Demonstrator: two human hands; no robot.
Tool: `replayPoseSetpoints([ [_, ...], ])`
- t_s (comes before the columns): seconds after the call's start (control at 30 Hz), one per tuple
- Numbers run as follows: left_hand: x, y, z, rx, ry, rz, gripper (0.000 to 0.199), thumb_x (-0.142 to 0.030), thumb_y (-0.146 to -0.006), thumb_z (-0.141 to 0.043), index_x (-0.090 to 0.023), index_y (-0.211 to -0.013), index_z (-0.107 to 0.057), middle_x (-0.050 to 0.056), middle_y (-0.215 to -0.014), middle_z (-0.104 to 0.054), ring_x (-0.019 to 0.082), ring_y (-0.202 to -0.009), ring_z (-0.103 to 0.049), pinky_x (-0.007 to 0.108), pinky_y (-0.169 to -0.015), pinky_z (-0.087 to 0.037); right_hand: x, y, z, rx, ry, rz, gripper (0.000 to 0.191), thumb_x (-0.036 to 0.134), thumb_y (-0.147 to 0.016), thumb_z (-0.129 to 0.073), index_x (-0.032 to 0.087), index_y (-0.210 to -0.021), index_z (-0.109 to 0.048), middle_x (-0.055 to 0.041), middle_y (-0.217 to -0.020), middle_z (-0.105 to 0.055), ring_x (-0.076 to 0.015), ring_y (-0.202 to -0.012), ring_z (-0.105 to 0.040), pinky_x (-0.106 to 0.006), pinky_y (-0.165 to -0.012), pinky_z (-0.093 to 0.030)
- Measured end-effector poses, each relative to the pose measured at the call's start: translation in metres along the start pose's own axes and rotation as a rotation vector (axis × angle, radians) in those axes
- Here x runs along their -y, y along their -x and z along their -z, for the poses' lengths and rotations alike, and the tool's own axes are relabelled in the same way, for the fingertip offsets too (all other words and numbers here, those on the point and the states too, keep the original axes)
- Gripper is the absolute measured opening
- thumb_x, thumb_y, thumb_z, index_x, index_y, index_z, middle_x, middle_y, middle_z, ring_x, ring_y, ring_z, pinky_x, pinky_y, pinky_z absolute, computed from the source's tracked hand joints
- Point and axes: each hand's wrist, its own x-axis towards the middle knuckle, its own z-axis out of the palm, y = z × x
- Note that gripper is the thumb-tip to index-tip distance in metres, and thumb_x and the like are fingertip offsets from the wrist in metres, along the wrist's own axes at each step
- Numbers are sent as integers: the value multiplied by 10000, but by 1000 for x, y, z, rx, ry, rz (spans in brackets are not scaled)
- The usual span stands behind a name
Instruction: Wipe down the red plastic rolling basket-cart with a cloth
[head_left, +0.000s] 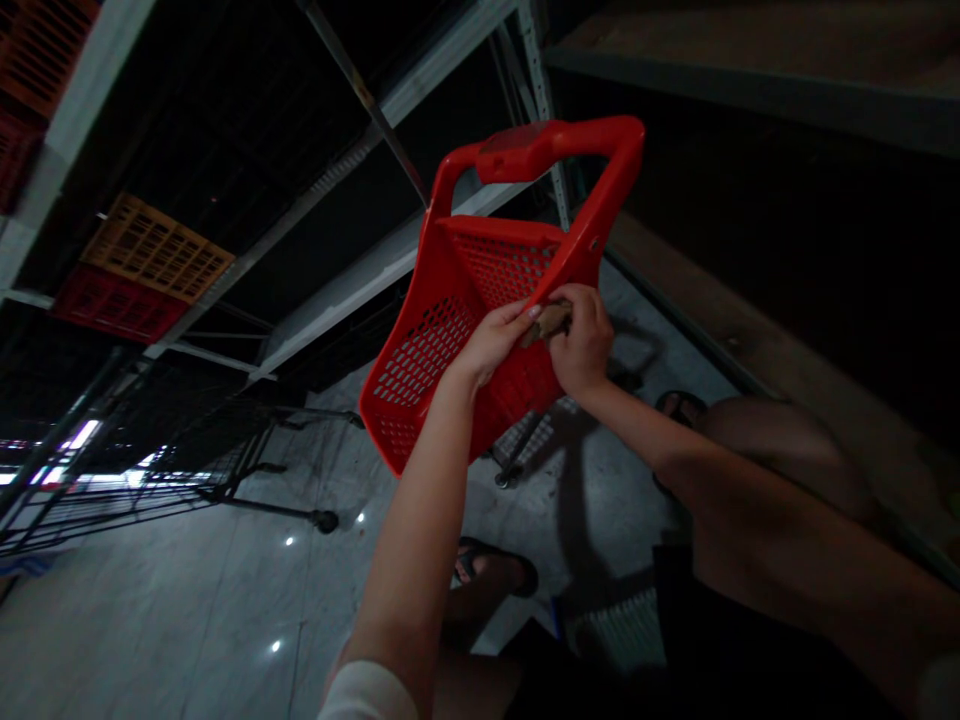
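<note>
A red plastic basket (442, 350) with slotted sides and a raised handle stands tilted in the middle of the head view. At its near right rim, my left hand (495, 342) pinches one side of a crumpled brown cloth (551, 320). My right hand (581, 340) grips the other side of the cloth, its fingers curled against the rim. The cloth lies between both hands and touches the red plastic. Part of the rim is hidden behind my fingers.
Metal shelving (360, 270) runs along the upper left, with an orange crate (157, 248) over a red crate (116, 303). A wire cart (225, 480) stands at left. Wooden shelf boards (750, 80) are at right. My sandalled feet are on the grey floor (247, 580).
</note>
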Motion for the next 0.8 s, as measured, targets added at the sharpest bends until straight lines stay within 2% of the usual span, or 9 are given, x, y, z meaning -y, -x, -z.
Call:
replayPoseSetpoints([
  [0.1,3,-4,2,-49,-15,-4,494,-639,-906,-825,-172,-1067,-822,47,-1009,-830,239,-1020,-756,328,-961,-599,8,9,-10,11,-61,-98,390,97,-828,-542,265,-1174,-605,-93,-1171,-727,-284,-1118,-698,-488,-1045,-593],
  [0.23,5,-13,7,-153,-26,17,421,-603,-944,-804,-184,-943,-773,19,-872,-777,225,-959,-746,336,-954,-597,26,47,-23,185,-113,-143,366,104,-847,-569,272,-1166,-633,-106,-1193,-751,-301,-1159,-705,-477,-1065,-594],
  [0.4,8,-17,15,-215,-6,-27,391,-553,-977,-777,-169,-1044,-799,57,-1053,-833,274,-1163,-744,400,-1101,-563,41,79,-26,377,-180,-125,425,59,-839,-552,268,-1185,-684,-102,-1205,-757,-303,-1178,-716,-490,-1091,-599],
  [0.53,7,-12,23,-253,-3,-26,380,-526,-975,-776,-165,-1089,-812,65,-1127,-848,285,-1246,-737,429,-1152,-549,44,86,-20,475,-249,17,464,26,-846,-524,260,-1195,-719,-103,-1244,-768,-296,-1243,-705,-517,-1154,-580],
  [0.63,6,-5,27,-298,-16,-5,393,-528,-962,-789,-164,-1109,-812,56,-1128,-851,282,-1242,-745,432,-1146,-561,38,79,-19,536,-311,144,473,12,-850,-494,258,-1167,-744,-85,-1213,-789,-270,-1228,-721,-505,-1150,-595],
  [0.7,6,2,28,-307,-1,8,405,-546,-945,-805,-172,-1098,-813,52,-1099,-855,277,-1205,-763,420,-1125,-579,26,58,-20,541,-314,177,472,1,-831,-480,257,-1114,-757,-72,-1167,-802,-258,-1188,-737,-499,-1134,-606],
  [0.73,6,6,28,-302,14,12,408,-557,-938,-810,-177,-1090,-814,54,-1091,-857,277,-1192,-770,415,-1118,-586,19,43,-20,509,-299,161,468,-2,-821,-476,256,-1089,-759,-68,-1154,-805,-255,-1176,-740,-500,-1131,-606],
  [0.8,6,13,27,-288,44,28,413,-569,-936,-810,-187,-1094,-818,64,-1104,-859,283,-1204,-771,410,-1121,-586,2,6,-22,337,-239,63,457,-7,-795,-465,247,-1051,-746,-69,-1148,-801,-258,-1180,-736,-519,-1134,-596],
])
